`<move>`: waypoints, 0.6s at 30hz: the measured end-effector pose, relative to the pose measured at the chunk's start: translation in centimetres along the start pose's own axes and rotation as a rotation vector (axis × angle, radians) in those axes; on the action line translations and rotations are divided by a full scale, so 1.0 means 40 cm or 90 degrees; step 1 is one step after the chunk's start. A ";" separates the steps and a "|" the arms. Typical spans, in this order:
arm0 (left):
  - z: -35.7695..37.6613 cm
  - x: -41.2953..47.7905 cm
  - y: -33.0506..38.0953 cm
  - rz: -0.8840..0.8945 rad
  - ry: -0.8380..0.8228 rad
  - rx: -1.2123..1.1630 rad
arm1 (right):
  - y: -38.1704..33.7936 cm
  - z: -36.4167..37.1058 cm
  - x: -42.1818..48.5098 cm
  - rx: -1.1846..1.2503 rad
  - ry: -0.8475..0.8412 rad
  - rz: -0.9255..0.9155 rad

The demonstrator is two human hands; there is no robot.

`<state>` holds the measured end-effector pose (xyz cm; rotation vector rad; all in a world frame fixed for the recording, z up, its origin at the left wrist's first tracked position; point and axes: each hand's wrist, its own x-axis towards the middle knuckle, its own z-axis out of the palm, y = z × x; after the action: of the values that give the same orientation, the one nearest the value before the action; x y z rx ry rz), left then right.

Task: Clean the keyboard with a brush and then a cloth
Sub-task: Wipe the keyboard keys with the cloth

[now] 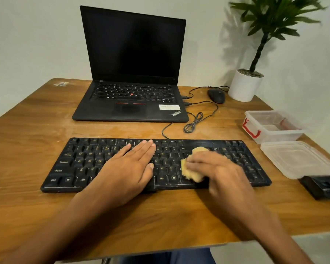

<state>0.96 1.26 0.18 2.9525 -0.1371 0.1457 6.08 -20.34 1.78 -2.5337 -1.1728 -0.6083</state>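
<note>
A black keyboard (80,164) with worn yellowish letters lies across the front of the wooden table (36,121). My left hand (130,164) rests flat on its middle keys, fingers together and holding nothing. My right hand (215,166) presses a crumpled yellow cloth (191,172) onto the keys right of centre; the hand is blurred. Part of the cloth shows above and to the left of my fingers. No brush is in view.
An open black laptop (130,103) stands behind the keyboard, its cables (194,122) coiled beside it. A black mouse (216,95) and a potted plant (245,86) sit at the back right. A clear plastic box (271,126), its lid (297,159) and a black object (322,185) lie at the right edge.
</note>
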 end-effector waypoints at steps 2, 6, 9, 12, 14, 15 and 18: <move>0.001 -0.002 0.001 -0.004 0.003 0.006 | -0.034 0.011 -0.024 0.027 -0.014 -0.044; 0.000 0.000 -0.002 -0.003 -0.001 0.016 | 0.042 -0.002 -0.041 0.040 -0.021 0.033; 0.003 -0.001 -0.002 -0.004 -0.004 0.018 | 0.029 -0.022 -0.012 0.043 -0.018 0.062; 0.004 0.000 0.001 -0.006 -0.004 0.026 | -0.065 0.002 0.008 0.082 -0.021 -0.004; 0.004 0.003 0.001 -0.007 -0.004 0.033 | -0.120 0.015 -0.014 0.115 -0.044 -0.055; 0.004 0.003 0.001 -0.008 -0.001 0.033 | -0.130 0.018 -0.032 0.128 -0.069 -0.065; 0.005 0.000 0.001 -0.009 0.003 0.026 | -0.120 -0.005 -0.062 0.232 -0.136 -0.068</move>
<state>0.98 1.19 0.00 2.9928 -0.1141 0.1542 0.86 -19.03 1.11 -2.2748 -1.3572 -0.1277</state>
